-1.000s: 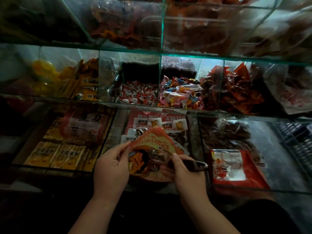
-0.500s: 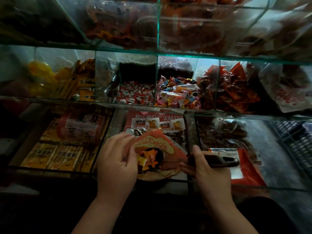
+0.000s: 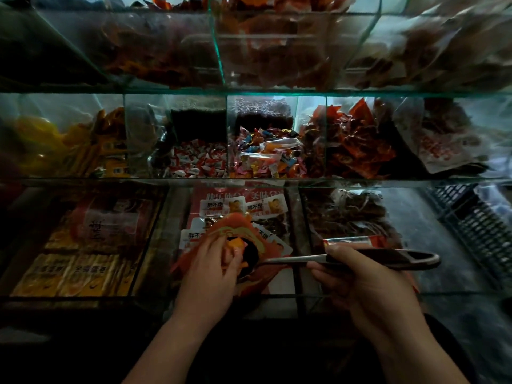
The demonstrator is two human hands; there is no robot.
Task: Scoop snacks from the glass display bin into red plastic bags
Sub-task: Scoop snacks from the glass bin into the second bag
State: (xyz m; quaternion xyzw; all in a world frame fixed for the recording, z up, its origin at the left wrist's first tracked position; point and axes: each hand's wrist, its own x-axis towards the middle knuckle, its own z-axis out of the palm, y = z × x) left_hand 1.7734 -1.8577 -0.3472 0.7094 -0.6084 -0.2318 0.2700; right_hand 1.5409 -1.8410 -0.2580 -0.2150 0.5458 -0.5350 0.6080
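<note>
- Gripping the dark handle of a metal scoop (image 3: 288, 259), the right hand (image 3: 368, 289) had its fingers curled round it, and the scoop's bowl end lay in the mouth of the red plastic bag (image 3: 238, 231).
- The left hand (image 3: 210, 270) pinched the bag's rim, holding the bag over the front middle compartment of the glass display bin (image 3: 360, 182); orange snack pieces (image 3: 235, 243) showed inside the bag.
- That compartment held white-labelled packets (image 3: 238, 206).
- The front left compartment held yellow packets (image 3: 69, 273); the front right one held brown snacks (image 3: 346, 214).
- In the row behind, red-and-white wrapped candies (image 3: 194, 164) filled one compartment, mixed colourful candies (image 3: 266, 159) the next, and red packets (image 3: 357, 151) the one beyond.
</note>
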